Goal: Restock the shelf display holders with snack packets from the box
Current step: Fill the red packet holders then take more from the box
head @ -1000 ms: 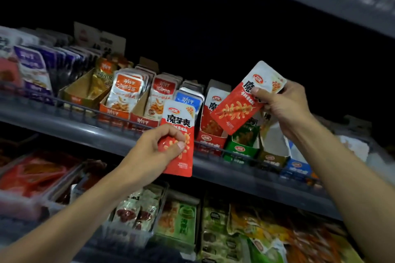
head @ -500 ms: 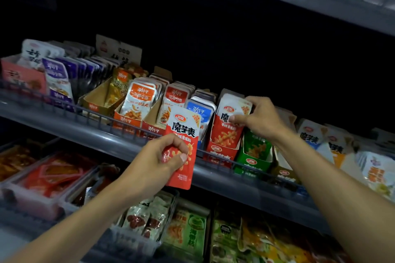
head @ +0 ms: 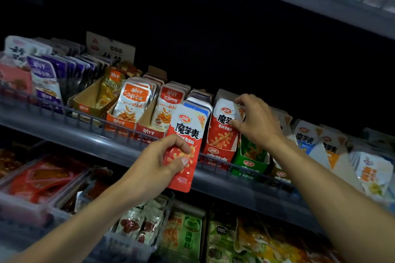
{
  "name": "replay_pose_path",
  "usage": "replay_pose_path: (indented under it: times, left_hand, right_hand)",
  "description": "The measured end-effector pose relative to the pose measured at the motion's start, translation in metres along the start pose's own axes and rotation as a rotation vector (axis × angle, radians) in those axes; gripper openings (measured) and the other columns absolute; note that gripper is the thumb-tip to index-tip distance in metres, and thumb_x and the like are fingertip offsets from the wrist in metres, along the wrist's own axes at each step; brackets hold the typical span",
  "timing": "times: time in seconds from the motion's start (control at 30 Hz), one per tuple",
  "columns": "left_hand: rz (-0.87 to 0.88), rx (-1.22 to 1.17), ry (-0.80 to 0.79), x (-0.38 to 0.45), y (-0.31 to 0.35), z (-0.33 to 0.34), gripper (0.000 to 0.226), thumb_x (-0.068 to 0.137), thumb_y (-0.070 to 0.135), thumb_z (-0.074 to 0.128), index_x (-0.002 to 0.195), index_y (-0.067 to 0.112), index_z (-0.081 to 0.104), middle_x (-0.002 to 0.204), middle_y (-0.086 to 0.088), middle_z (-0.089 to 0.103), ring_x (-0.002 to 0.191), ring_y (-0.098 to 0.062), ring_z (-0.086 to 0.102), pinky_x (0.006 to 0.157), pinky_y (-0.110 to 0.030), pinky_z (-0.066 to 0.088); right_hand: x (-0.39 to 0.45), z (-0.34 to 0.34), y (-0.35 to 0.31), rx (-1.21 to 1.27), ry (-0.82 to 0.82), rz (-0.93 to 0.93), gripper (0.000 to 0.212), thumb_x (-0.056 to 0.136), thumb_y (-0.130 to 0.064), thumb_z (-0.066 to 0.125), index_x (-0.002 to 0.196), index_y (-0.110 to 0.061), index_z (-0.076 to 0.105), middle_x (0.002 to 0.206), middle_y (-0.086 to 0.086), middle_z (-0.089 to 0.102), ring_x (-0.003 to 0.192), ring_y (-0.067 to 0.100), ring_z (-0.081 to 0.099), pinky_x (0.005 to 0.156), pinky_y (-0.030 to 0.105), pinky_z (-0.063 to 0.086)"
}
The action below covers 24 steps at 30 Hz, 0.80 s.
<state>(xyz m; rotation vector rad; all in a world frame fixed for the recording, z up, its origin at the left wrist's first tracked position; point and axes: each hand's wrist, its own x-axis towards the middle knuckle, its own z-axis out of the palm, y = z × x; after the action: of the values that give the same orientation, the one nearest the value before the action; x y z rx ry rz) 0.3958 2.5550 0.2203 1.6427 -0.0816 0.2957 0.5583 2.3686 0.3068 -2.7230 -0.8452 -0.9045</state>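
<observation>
My left hand (head: 158, 162) grips a red and white snack packet (head: 187, 132) upright in front of the middle shelf's rail. My right hand (head: 255, 121) rests on a second red and white packet (head: 223, 128), thumb and fingers pinching its top right corner. That packet stands inside a red cardboard display holder (head: 215, 156) on the shelf. The supply box is not in view.
A wire rail (head: 85, 116) runs along the middle shelf's front edge. Orange holders (head: 119, 123) with packets stand to the left, a green holder (head: 250, 162) to the right. Purple packets (head: 44, 79) fill the far left. More snacks sit on the lower shelf (head: 183, 230).
My right hand carried its red packet down from the air into the red holder and still touches it. My left hand kept its packet in about the same place.
</observation>
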Motion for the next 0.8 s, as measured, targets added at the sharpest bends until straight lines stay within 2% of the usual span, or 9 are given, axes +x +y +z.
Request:
replay_pose_path:
  times: [0.07, 0.17, 0.23, 0.3, 0.37, 0.47, 0.6, 0.7, 0.8]
  left_hand:
    - [-0.002, -0.030, -0.015, -0.001, -0.001, 0.000, 0.026, 0.092, 0.010, 0.063, 0.096, 0.036, 0.061, 0.104, 0.003, 0.066, 0.086, -0.014, 0.072, 0.067, -0.031, 0.060]
    - [-0.001, -0.103, -0.071, -0.003, -0.001, 0.003, 0.066, 0.089, 0.007, 0.065, 0.127, 0.056, 0.044, 0.124, 0.007, 0.058, 0.101, -0.014, 0.070, 0.075, -0.039, 0.061]
    - [0.008, -0.128, -0.113, -0.004, 0.000, 0.006, 0.089, 0.089, 0.007, 0.065, 0.139, 0.065, 0.020, 0.131, 0.009, 0.055, 0.104, -0.012, 0.069, 0.077, -0.037, 0.061]
    - [0.003, -0.134, -0.127, -0.004, 0.001, 0.011, 0.100, 0.088, 0.010, 0.066, 0.144, 0.063, 0.002, 0.132, 0.008, 0.056, 0.104, -0.010, 0.068, 0.081, -0.037, 0.060]
    - [-0.011, -0.134, -0.131, -0.003, 0.004, 0.014, 0.098, 0.087, 0.013, 0.068, 0.147, 0.057, 0.003, 0.129, 0.008, 0.058, 0.104, -0.008, 0.068, 0.085, -0.038, 0.059]
    - [-0.015, -0.079, -0.133, -0.003, 0.008, 0.017, 0.076, 0.085, 0.015, 0.071, 0.140, 0.046, 0.029, 0.122, 0.007, 0.061, 0.101, -0.006, 0.068, 0.083, -0.037, 0.060]
    - [-0.014, 0.001, -0.157, -0.001, 0.007, 0.019, 0.057, 0.081, 0.012, 0.077, 0.123, 0.037, 0.048, 0.113, 0.008, 0.066, 0.098, -0.005, 0.068, 0.077, -0.027, 0.059]
    - [-0.009, 0.084, -0.134, 0.005, 0.006, 0.022, 0.050, 0.084, 0.012, 0.075, 0.125, 0.027, 0.050, 0.112, 0.005, 0.067, 0.097, -0.009, 0.069, 0.077, -0.034, 0.060]
    - [0.011, 0.096, -0.146, 0.009, 0.012, 0.031, 0.048, 0.085, 0.013, 0.075, 0.123, 0.028, 0.050, 0.111, 0.007, 0.066, 0.098, -0.007, 0.068, 0.084, -0.035, 0.059]
  right_hand:
    - [-0.001, 0.000, 0.000, -0.030, 0.050, 0.000, 0.054, 0.082, -0.032, 0.077, 0.127, -0.016, 0.052, 0.126, 0.003, 0.053, 0.117, 0.019, 0.049, 0.085, 0.036, 0.048]
    - [-0.008, -0.006, -0.005, 0.045, 0.172, 0.002, 0.044, 0.087, -0.033, 0.070, 0.125, -0.015, 0.055, 0.119, 0.001, 0.053, 0.111, 0.017, 0.049, 0.081, 0.028, 0.042]
    - [-0.015, -0.013, -0.018, 0.294, 0.193, 0.036, 0.035, 0.091, -0.033, 0.067, 0.120, -0.016, 0.058, 0.109, -0.004, 0.054, 0.101, 0.012, 0.053, 0.080, 0.023, 0.041]
    - [-0.024, -0.024, -0.033, 0.617, 0.064, 0.105, 0.034, 0.090, -0.039, 0.067, 0.116, -0.020, 0.057, 0.102, -0.008, 0.059, 0.093, 0.007, 0.057, 0.076, 0.016, 0.044]
    - [-0.032, -0.035, -0.044, 0.810, -0.207, 0.156, 0.041, 0.081, -0.046, 0.071, 0.113, -0.024, 0.057, 0.101, -0.010, 0.065, 0.092, 0.006, 0.065, 0.074, 0.015, 0.051]
    - [-0.042, -0.042, -0.046, 0.952, -0.508, 0.217, 0.038, 0.076, -0.022, 0.080, 0.107, -0.021, 0.059, 0.098, 0.002, 0.075, 0.092, 0.017, 0.073, 0.076, 0.034, 0.061]
    - [-0.044, -0.048, -0.034, 1.013, -0.438, 0.313, 0.036, 0.078, -0.009, 0.079, 0.108, -0.014, 0.060, 0.089, 0.003, 0.077, 0.086, 0.021, 0.074, 0.069, 0.035, 0.061]
    - [-0.046, -0.055, -0.022, 1.007, -0.451, 0.326, 0.043, 0.075, -0.009, 0.082, 0.111, -0.013, 0.059, 0.090, 0.003, 0.077, 0.085, 0.019, 0.074, 0.064, 0.029, 0.058]
    - [-0.047, -0.062, -0.013, 0.925, -0.498, 0.303, 0.045, 0.074, -0.008, 0.083, 0.110, -0.015, 0.057, 0.095, 0.004, 0.076, 0.090, 0.018, 0.073, 0.070, 0.034, 0.061]
